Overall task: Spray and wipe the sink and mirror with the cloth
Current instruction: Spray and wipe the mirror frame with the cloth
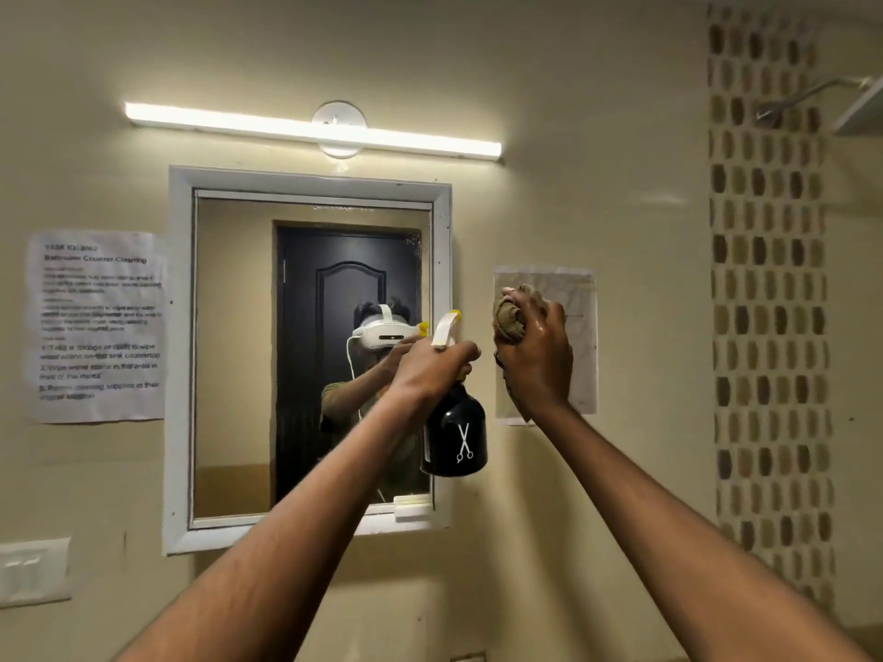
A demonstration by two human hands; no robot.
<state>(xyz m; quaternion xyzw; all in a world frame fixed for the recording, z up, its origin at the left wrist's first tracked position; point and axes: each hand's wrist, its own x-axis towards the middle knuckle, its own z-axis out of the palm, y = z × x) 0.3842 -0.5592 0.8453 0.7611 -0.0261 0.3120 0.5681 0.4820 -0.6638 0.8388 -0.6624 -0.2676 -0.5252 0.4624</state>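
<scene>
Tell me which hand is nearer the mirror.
Left. The left hand holds the spray bottle up at the mirror's right edge; the right hand, gripping the cloth, is off beyond the frame.

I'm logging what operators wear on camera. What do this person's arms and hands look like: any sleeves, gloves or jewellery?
Both forearms are bare up to the frame edge, with no sleeves in view. The left hand and right hand wear no gloves, and no rings, watch or bracelets show.
</scene>
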